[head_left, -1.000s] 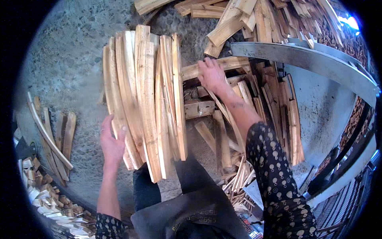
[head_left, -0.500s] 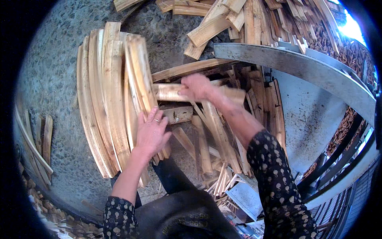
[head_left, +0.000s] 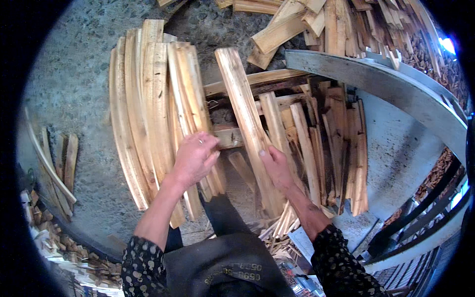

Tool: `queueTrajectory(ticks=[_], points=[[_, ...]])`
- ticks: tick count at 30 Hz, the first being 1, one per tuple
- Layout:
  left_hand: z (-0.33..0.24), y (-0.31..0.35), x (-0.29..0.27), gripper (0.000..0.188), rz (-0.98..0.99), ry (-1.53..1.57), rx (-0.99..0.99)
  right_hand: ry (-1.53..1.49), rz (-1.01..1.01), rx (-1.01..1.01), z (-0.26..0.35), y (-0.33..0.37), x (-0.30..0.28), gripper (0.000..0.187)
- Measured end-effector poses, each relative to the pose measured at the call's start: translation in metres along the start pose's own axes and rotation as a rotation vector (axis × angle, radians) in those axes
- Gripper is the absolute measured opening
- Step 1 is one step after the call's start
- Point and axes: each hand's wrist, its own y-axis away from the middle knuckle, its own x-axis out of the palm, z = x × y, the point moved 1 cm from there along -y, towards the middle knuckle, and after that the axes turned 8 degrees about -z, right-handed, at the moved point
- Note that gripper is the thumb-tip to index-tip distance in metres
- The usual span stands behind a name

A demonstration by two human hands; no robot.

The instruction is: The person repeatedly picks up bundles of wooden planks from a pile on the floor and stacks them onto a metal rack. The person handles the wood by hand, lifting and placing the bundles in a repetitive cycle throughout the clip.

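My right hand (head_left: 278, 168) grips a long wooden board (head_left: 241, 106), its thumb lying on the upper face and the other fingers hidden beneath. The board slants from far left to near right over a wooden support frame (head_left: 230, 138). My left hand (head_left: 196, 156) is curled closed, with no board visible in it, over the near right part of a stack of boards (head_left: 156, 99). These boards stand side by side to the left. Right of the held board, several loose boards (head_left: 306, 148) lean in a row.
A curved grey metal beam (head_left: 376, 76) crosses at the right, above a pale metal panel (head_left: 396, 143). More wood is heaped at the far right (head_left: 341, 24). Short pieces (head_left: 71, 161) stand at the left on the rough stone floor (head_left: 89, 99). A dark apron (head_left: 222, 262) covers my lap.
My right hand has drawn back towards me, and the board in it has turned from crosswise to lengthwise. My left hand has curled its fingers, which were spread on the stack.
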Motion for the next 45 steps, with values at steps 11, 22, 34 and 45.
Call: queueTrajectory(ticks=[11, 22, 34, 45], points=[[0.169, 0.063, -0.118, 0.051, -0.847, 0.188, -0.834, -0.093, 0.001, -0.189, -0.034, -0.121, 0.099, 0.035], [0.117, 0.064, -0.095, 0.058, -0.584, 0.741, -0.954, -0.739, 0.129, 0.092, 0.038, -0.087, 0.143, 0.032], [0.159, 0.046, -0.083, 0.064, -0.625, 1.182, -0.722, -0.744, 0.342, -0.205, 0.025, -0.106, 0.148, 0.079], [0.161, 0.059, -0.072, 0.081, -0.451, 1.151, -0.772, -0.88, 0.331, 0.244, 0.015, -0.107, 0.146, 0.058]])
